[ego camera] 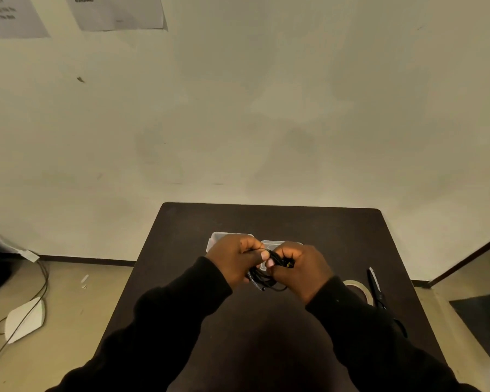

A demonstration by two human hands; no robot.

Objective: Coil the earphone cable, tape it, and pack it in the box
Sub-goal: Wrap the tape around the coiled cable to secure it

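The black earphone cable (268,280) is bunched in loose loops between my two hands above the dark table (266,329). My left hand (234,257) pinches one side of the bundle, and my right hand (301,267) grips the other side. Loops hang below my fingers. Behind my hands lies a clear plastic box (217,239), mostly hidden, with its clear lid (268,244) beside it. A roll of tape (358,288) lies to the right, partly covered by my right sleeve.
Black scissors (376,290) lie right of the tape roll near the table's right edge. The table stands against a pale wall. On the floor at left are a white object (24,319) and cords. A dark shelf edge shows at far right.
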